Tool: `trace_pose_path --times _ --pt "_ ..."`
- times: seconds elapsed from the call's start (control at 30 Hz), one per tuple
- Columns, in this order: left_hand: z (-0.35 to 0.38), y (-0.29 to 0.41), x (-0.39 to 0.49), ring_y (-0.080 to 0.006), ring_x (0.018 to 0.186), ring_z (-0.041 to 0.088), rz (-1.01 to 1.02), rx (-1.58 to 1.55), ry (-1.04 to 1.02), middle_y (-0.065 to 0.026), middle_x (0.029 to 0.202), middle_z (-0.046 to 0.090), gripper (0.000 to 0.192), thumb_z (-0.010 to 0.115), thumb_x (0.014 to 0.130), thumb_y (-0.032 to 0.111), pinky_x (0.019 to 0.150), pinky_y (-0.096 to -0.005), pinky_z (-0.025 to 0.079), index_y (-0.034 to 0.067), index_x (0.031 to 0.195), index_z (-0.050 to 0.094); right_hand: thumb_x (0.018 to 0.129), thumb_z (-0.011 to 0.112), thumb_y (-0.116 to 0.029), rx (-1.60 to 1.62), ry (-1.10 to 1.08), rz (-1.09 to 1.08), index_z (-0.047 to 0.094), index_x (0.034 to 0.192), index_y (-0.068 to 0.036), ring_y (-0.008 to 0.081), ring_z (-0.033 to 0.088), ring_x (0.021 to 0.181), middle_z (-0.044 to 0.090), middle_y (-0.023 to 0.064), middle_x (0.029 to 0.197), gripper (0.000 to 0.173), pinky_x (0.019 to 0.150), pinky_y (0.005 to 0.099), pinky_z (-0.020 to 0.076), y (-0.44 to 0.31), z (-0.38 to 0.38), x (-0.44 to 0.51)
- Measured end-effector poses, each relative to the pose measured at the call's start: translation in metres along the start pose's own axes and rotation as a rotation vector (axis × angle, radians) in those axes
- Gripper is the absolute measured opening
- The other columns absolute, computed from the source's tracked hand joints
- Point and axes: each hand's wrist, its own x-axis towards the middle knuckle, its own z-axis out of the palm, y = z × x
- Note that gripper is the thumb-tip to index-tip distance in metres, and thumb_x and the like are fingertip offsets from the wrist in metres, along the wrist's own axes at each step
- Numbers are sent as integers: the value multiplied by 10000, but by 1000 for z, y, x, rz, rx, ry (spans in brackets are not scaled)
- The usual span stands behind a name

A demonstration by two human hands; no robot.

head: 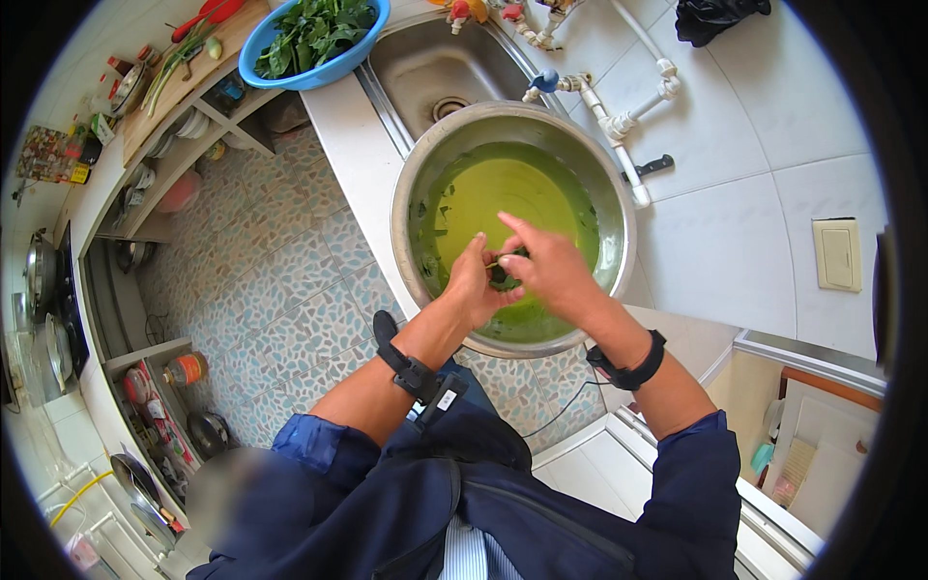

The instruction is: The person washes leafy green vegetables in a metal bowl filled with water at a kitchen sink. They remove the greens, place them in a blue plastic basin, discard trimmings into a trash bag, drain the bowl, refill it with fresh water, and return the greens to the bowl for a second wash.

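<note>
My left hand (473,284) is cupped over the near part of a large steel basin (623,239) of yellow-green water (507,188). Small dark green leaves (499,275) with a thin stem lie between my two hands, partly hidden by the fingers. The thumb of my right hand (557,272) pinches at the stem, and its index finger points out over the water. Dark leaf scraps (441,217) float along the basin's left side. A blue plastic basin (319,78) heaped with leafy greens (308,36) stands at the top.
Behind the steel basin is a metal sink (435,58), partly covered by it. White pipes with a blue-handled tap (545,80) run along the tiled wall. A black-handled knife (656,165) is behind a pipe. Spring onions (170,76) lie on a wooden board (232,29).
</note>
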Motion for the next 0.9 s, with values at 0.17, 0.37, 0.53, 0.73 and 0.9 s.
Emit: trace_pose_path --times 0.17,0.37,0.53,0.73,0.9 --pt "10 10 -3 -268 915 646 122 -95 14 -117 1036 645 515 393 1087 546 821 -452 568 68 1085 583 937 571 -55 -546 32 -324 132 1622 44 368 586 1271 635 237 1286 820 1167 591 348 -31 36 0" --pt "11 40 0 -241 821 635 175 363 229 -97 1006 670 542 450 1072 564 686 -409 523 46 1097 607 917 543 14 -382 61 -352 94 1630 34 439 453 1408 430 299 1530 843 1189 583 328 -47 41 6" --pt "7 65 -2 -194 547 512 310 400 135 -59 743 593 492 503 1068 529 478 -370 403 54 977 592 899 570 2 -233 157 -309 142 1622 32 427 539 1333 476 303 1494 840 1094 545 444 -65 41 20" --pt "-9 123 -19 -109 474 310 307 147 83 31 620 396 391 487 1096 458 426 -285 254 135 877 468 908 705 -133 472 291 281 507 1459 22 253 733 920 714 215 1199 606 804 358 576 -39 46 73" --pt "-29 163 -26 -113 530 356 368 -41 -52 -7 704 458 334 490 1108 394 446 -268 281 115 926 473 894 772 -209 623 155 471 662 1292 20 220 733 860 763 155 1044 473 725 329 561 -29 106 102"
